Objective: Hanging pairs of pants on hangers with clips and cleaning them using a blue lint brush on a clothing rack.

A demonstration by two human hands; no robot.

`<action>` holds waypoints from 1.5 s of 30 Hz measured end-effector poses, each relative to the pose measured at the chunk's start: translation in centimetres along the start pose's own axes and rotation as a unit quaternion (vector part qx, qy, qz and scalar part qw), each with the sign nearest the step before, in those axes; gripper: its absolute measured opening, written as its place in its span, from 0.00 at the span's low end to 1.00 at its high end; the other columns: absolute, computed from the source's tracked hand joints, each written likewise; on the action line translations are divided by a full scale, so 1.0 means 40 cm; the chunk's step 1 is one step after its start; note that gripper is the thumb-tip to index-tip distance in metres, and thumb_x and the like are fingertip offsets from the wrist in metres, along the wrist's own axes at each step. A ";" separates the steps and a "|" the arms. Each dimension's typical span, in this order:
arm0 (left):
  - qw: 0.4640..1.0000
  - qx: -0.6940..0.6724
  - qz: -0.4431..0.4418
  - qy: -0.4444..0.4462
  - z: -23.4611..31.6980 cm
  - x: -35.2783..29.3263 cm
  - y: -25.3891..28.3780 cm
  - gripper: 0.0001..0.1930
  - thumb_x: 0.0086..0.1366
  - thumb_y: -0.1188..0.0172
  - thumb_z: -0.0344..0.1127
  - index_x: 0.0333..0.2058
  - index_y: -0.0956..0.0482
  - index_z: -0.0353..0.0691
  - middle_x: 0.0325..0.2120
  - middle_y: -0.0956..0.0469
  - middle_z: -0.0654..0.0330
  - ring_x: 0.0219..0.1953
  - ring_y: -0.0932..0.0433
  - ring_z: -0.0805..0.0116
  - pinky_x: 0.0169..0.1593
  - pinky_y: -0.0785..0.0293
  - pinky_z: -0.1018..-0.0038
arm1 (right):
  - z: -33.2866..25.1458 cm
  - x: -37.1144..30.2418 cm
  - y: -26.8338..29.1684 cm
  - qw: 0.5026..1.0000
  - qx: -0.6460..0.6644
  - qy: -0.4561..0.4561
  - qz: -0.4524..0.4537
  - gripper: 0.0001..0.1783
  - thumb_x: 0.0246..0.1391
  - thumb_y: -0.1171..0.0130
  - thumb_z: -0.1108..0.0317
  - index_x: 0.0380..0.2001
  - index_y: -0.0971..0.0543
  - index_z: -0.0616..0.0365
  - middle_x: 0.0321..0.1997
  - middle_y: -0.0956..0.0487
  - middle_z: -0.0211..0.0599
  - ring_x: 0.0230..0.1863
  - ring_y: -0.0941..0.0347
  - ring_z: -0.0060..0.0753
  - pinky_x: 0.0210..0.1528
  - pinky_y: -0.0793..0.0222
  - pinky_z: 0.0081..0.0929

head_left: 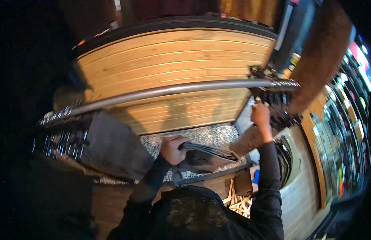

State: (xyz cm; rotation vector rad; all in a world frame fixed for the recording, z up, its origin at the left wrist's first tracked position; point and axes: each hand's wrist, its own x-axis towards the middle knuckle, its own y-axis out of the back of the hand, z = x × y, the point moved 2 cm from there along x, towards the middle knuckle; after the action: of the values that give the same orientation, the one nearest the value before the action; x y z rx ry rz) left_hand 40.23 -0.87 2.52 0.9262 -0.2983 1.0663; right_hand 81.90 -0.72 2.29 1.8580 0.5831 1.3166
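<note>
Below the grey metal rail (173, 90) that runs across the wooden slatted panel (169, 60), left hand (172, 150) clenched around a dark folded garment (205, 158), fingers wrapped over its upper edge. Garment hanging out to the right of that hand, low under the rail, over a speckled pebbly floor (205, 136). Right hand (260, 116) raised to the rail's right end, just beneath a cluster of dark hangers (273, 94); fingers curled near the hangers, whether gripping one cannot be told. Both forearms in black sleeves. At the rail's left end, a second bunch of hangers (63, 128) with grey cloth (113, 146) draped below. Beneath the garment, far under the rail, a heap of pale wooden hangers (239, 202).
</note>
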 end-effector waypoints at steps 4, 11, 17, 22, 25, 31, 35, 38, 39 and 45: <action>0.999 -0.032 0.010 0.007 -0.017 -0.017 0.016 0.13 0.47 0.30 0.27 0.35 0.16 0.36 0.30 0.16 0.48 0.33 0.17 0.49 0.37 0.20 0.61 | -0.092 -0.001 0.047 0.996 0.038 -0.032 -0.078 0.17 0.58 0.44 0.66 0.50 0.22 0.54 0.29 0.18 0.54 0.33 0.20 0.56 0.36 0.25 0.52; 0.999 -0.027 0.012 0.012 -0.038 -0.026 0.061 0.16 0.47 0.34 0.23 0.38 0.15 0.40 0.34 0.16 0.51 0.37 0.17 0.50 0.39 0.19 0.62 | -0.325 -0.037 0.079 0.996 0.034 -0.008 -0.084 0.19 0.50 0.38 0.69 0.47 0.22 0.55 0.29 0.19 0.59 0.33 0.22 0.65 0.34 0.26 0.56; 0.999 -0.037 0.011 0.009 -0.047 -0.021 0.076 0.16 0.47 0.31 0.25 0.38 0.16 0.41 0.35 0.16 0.53 0.37 0.17 0.51 0.39 0.20 0.65 | -0.332 -0.078 0.134 0.988 0.121 0.066 -0.074 0.16 0.58 0.43 0.69 0.49 0.21 0.59 0.22 0.22 0.53 0.26 0.23 0.58 0.27 0.31 0.47; 0.999 -0.039 0.016 0.010 -0.053 -0.032 0.067 0.18 0.46 0.33 0.22 0.39 0.16 0.40 0.36 0.16 0.52 0.38 0.17 0.50 0.40 0.20 0.66 | -0.308 -0.078 0.205 0.959 0.188 0.172 -0.127 0.12 0.59 0.42 0.68 0.44 0.19 0.59 0.20 0.25 0.50 0.22 0.25 0.51 0.24 0.35 0.39; 1.000 -0.009 0.011 0.003 -0.051 -0.024 0.051 0.14 0.50 0.33 0.23 0.38 0.15 0.39 0.47 0.20 0.49 0.45 0.17 0.52 0.44 0.17 0.60 | -0.304 -0.058 0.216 0.912 0.266 0.223 -0.219 0.12 0.59 0.41 0.68 0.44 0.18 0.59 0.20 0.24 0.51 0.23 0.25 0.53 0.26 0.35 0.39; 0.998 -0.036 0.053 -0.021 0.018 0.074 0.030 0.15 0.47 0.38 0.18 0.36 0.15 0.34 0.62 0.32 0.49 0.44 0.16 0.56 0.44 0.16 0.61 | -0.322 -0.031 0.230 0.929 0.208 0.253 -0.174 0.11 0.58 0.38 0.64 0.42 0.15 0.53 0.26 0.20 0.51 0.30 0.23 0.57 0.33 0.30 0.45; 0.998 -0.013 0.062 -0.023 0.029 0.141 0.001 0.14 0.46 0.35 0.18 0.35 0.15 0.33 0.63 0.33 0.48 0.42 0.15 0.58 0.44 0.17 0.65 | -0.290 -0.004 0.189 0.920 0.177 0.301 -0.180 0.15 0.54 0.40 0.67 0.46 0.16 0.48 0.27 0.19 0.47 0.32 0.23 0.56 0.36 0.29 0.49; 0.998 -0.034 0.021 0.040 0.020 0.187 -0.029 0.12 0.47 0.31 0.21 0.34 0.15 0.32 0.64 0.34 0.47 0.44 0.15 0.59 0.45 0.19 0.68 | -0.284 0.005 0.165 0.909 0.160 0.336 -0.189 0.20 0.50 0.42 0.70 0.48 0.17 0.44 0.26 0.19 0.46 0.30 0.23 0.57 0.34 0.29 0.51; 0.999 -0.023 0.022 0.041 0.004 0.197 -0.044 0.14 0.45 0.28 0.25 0.34 0.15 0.32 0.65 0.34 0.47 0.46 0.16 0.57 0.47 0.20 0.68 | -0.287 0.009 0.161 0.894 0.207 0.331 -0.222 0.20 0.50 0.42 0.70 0.48 0.17 0.44 0.26 0.18 0.45 0.31 0.23 0.56 0.35 0.29 0.51; 0.998 0.026 -0.006 0.060 -0.049 0.190 -0.122 0.18 0.44 0.25 0.27 0.37 0.15 0.33 0.59 0.28 0.46 0.45 0.17 0.51 0.48 0.22 0.63 | -0.284 0.030 0.129 0.879 0.216 0.349 -0.241 0.21 0.49 0.42 0.72 0.48 0.17 0.46 0.33 0.17 0.44 0.37 0.22 0.54 0.41 0.29 0.50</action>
State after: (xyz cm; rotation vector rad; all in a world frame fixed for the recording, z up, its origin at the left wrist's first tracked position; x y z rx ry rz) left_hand 47.66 4.52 3.59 0.9049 -0.1661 1.1172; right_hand 71.43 0.76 9.02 1.3484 1.7193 1.5631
